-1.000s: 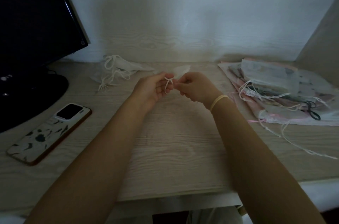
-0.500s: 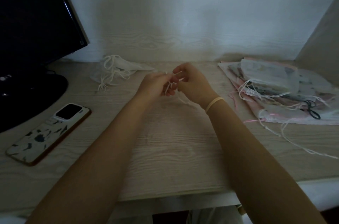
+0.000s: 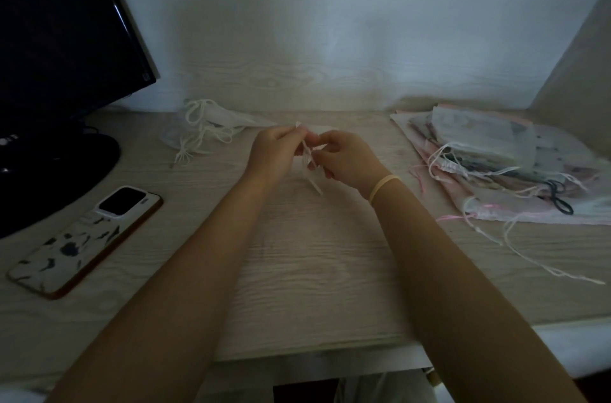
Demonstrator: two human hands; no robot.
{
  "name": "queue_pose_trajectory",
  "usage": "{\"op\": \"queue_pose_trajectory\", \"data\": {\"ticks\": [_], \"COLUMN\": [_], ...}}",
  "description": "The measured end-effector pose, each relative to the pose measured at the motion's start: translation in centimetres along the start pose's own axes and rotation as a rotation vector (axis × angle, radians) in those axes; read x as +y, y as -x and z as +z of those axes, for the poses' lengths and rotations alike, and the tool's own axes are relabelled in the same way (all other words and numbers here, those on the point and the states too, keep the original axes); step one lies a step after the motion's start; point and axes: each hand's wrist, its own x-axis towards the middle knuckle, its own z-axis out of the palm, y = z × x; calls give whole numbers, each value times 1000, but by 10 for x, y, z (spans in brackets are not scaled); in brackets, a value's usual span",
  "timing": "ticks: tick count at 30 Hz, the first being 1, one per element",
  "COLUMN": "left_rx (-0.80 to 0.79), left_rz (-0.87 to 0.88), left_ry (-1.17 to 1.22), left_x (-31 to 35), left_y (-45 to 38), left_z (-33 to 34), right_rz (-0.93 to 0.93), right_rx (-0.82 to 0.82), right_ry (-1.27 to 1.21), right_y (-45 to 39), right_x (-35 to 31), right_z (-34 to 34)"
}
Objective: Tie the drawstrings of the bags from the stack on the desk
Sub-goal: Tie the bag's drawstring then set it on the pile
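Note:
My left hand (image 3: 274,151) and my right hand (image 3: 344,158) meet above the middle of the desk (image 3: 297,254). Both pinch the white drawstring (image 3: 309,164) of a small sheer bag, most of which is hidden behind my fingers. One cord end hangs down between my hands, and another sticks up past my left fingertips. The stack of sheer bags (image 3: 496,161) lies at the right, with loose strings trailing toward the desk's front. A white bag with looped cords (image 3: 208,125) lies at the back left.
A dark monitor (image 3: 59,39) on its stand fills the left side. A phone in a patterned case (image 3: 86,237) lies face down at the front left. A black hair tie (image 3: 558,197) rests on the stack. The wall stands close behind.
My hands have worked the cords: the loop held between them a second ago is gone, and a cord end now hangs down between my hands. The head view shifted slightly.

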Motion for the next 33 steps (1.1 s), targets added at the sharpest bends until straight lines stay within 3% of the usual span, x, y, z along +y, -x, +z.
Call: {"op": "queue_pose_trajectory", "data": {"ticks": [7,10,25,28,31,33], "left_rx": [-143,-163,-101,-63,-26,-5], "left_rz": [-90,-119,-97,-126,-151,-163], "left_ry": [391,472,365,375,371,352], "left_x": [-1,2,-4,-2,-2,-2], "left_y": [0,1,-5,-4,-4,-4], "left_z": [-3,-4,-7,-6,-3,-2], "right_rz": [49,37,77,93,94,142], "right_rx": [-118,-152,264,265,103,47], "right_ry": [-249,-237,-194,-605,-1167,-1332], "right_y": [2,5,-1,-3,-1,0], "right_x": [2,0,0,-5,-7,-8], "right_z": [-1,-1,-5,-10,-18,-20]}}
